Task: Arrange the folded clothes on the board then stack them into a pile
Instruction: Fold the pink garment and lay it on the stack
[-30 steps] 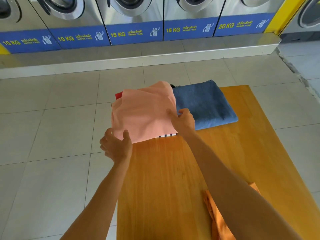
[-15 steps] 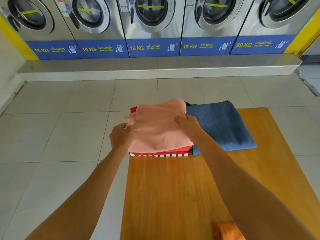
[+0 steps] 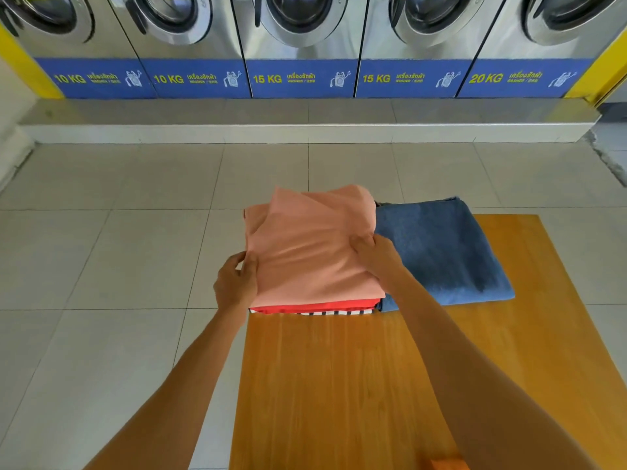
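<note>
Wooden board (image 3: 356,385) seen over a tiled floor (image 3: 101,266); a row of washing machines (image 3: 298,35) stands beyond.

A short pile is seen at the board's far left corner. Folded pink garment (image 3: 312,245) lies on top; under it a red garment (image 3: 315,305) shows as a thin edge, and below that a black-and-white striped garment (image 3: 336,312) peeks out at the near edge.

Left hand (image 3: 235,283) is closed on the pink garment's left edge: thumb lies on top of the cloth, the other fingers are curled under and mostly hidden. Right hand (image 3: 376,256) is set at the garment's right edge, fingertips (image 3: 359,240) pressed onto the cloth; whether the edge is pinched cannot be told.

Folded blue denim garment (image 3: 441,252) lies just right of the right hand's fingers, touching the pile's side.

An orange cloth corner (image 3: 448,464) is visible at the frame's bottom edge, well behind both wrists.
</note>
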The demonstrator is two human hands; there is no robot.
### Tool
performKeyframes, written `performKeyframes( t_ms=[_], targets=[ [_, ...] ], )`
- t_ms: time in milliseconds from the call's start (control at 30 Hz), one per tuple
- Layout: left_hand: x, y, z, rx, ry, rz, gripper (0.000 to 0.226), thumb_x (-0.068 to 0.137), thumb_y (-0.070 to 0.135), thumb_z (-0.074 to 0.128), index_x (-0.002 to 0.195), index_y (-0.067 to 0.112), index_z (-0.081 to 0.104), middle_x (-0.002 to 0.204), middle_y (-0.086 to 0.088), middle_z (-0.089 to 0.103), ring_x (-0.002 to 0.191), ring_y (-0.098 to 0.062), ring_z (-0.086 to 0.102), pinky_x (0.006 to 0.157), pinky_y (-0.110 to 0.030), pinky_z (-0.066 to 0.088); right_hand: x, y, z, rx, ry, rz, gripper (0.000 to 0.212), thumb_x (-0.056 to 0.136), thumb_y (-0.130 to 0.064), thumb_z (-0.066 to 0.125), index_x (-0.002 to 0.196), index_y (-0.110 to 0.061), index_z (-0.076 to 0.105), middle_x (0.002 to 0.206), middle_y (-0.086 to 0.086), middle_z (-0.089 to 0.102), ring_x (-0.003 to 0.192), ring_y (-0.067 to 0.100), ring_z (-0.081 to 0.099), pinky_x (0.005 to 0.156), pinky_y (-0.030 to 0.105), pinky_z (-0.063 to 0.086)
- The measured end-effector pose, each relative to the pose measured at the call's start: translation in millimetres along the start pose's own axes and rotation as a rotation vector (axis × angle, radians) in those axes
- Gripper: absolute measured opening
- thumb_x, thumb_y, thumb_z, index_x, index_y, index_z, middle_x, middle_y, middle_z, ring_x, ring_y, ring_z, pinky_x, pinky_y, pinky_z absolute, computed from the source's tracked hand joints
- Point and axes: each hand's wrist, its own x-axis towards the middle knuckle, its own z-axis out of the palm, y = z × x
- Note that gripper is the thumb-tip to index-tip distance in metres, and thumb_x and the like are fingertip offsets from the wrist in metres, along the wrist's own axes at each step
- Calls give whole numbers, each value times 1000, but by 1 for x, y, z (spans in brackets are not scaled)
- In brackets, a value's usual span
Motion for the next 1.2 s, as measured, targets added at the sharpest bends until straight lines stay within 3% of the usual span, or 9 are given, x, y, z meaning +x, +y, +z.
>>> performKeyframes(
  t_ms=[133,333,467,567,667,833,933,1033,1200],
  targets=[
    [-4,11,-4,-48,101,96,36,101,33,47,119,9,66,109,-8,69,85,-15,57,73,-28,42,-5,-7,-4,-18,111,22,52,88,-45,62,125,-11,50,98,1,57,77,15,55,60,31,43],
    [-18,5,3,241,233,225,48,89,14,59,135,11,46,130,-17,52,118,-34,48,92,-47,44,-21,-10,11,-454,424,-334,53,93,-24,52,144,-19,36,146,11,38,126,33,41,94,48,43],
    [-28,3,18,468,161,530,40,94,17,51,134,15,50,151,-14,39,142,-33,33,111,-52,30,-29,10,33,-648,275,-372,41,106,-31,31,145,-23,41,167,7,9,149,35,16,112,53,26],
    [-30,-14,24,517,-18,469,43,102,28,36,142,17,46,158,-10,31,149,-32,21,119,-59,15,-42,23,35,-620,219,-328,50,108,-35,22,158,-33,18,169,1,-4,154,32,-1,119,57,16],
    [-39,-19,18,481,-8,436,44,103,27,38,144,15,44,160,-11,27,151,-33,14,120,-58,8,-72,37,25,-502,229,-305,50,106,-25,30,155,-35,23,168,6,6,153,34,4,118,60,17],
    [-89,-20,6,236,106,381,46,90,16,62,135,13,51,157,-14,30,146,-34,25,110,-58,36,-142,98,-2,-331,370,-130,45,99,-21,49,143,-19,45,160,7,33,144,32,28,112,52,33],
    [-150,-26,19,134,106,403,48,84,14,68,130,16,54,148,-13,40,133,-30,39,93,-39,52,-183,143,-26,-339,442,-1,43,94,-24,57,137,-19,52,155,6,40,137,33,36,106,52,36],
    [-210,-39,38,126,-202,401,45,89,15,65,132,16,53,139,-10,52,126,-23,49,93,-31,49,-218,184,-61,-347,482,149,51,90,-24,65,138,-18,53,156,9,37,138,36,33,106,51,34],
    [-283,-57,66,354,-1167,78,59,94,34,57,145,16,36,127,0,62,110,-15,61,86,-26,46,-263,239,-129,-338,534,397,69,80,-28,77,142,-21,48,151,6,43,139,34,29,103,52,34]
  ],
)
